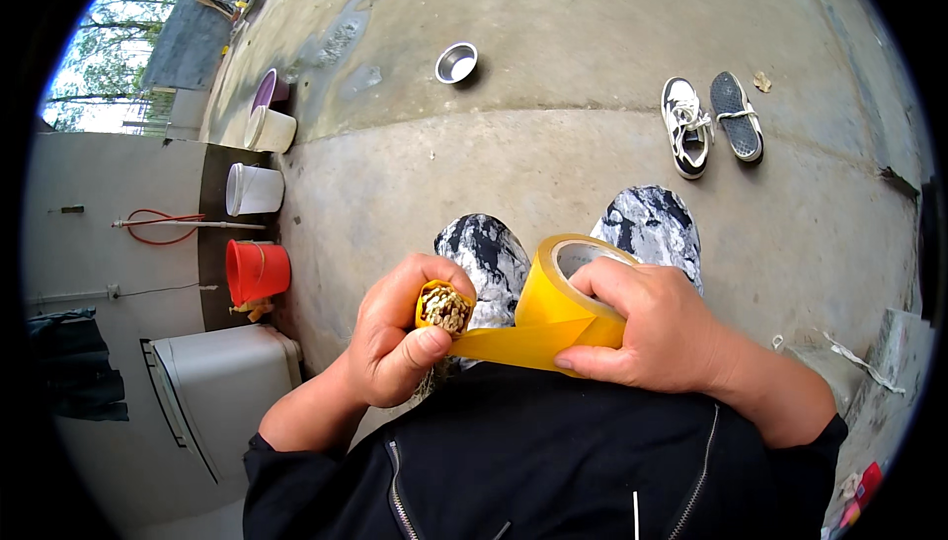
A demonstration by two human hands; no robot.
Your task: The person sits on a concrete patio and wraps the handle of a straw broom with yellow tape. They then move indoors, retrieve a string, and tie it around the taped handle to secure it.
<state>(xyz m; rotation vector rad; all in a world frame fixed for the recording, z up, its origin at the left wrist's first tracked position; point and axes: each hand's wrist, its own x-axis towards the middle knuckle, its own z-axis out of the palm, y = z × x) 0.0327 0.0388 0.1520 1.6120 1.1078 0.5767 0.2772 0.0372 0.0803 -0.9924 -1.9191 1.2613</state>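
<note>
My left hand (400, 328) is closed round a bundle of thin, pale stalks (444, 310), whose cut-looking ends face up. Yellow tape circles the bundle near those ends. From it a twisted strip of the tape (494, 344) stretches across to a wide yellow tape roll (544, 293). My right hand (657, 328) grips this roll, fingers in its core and thumb against the lower side by the strip. Most of the bundle below my left hand is hidden; a few strands show beneath it.
Along the left wall stand a red bucket (259, 271), a white bucket (255, 190), a cream bucket (271, 130) and a boxy white appliance (222, 382). A metal bowl (457, 64) sits ahead on the concrete floor (553, 155). One sneaker (685, 125) lies beside its overturned mate (738, 115).
</note>
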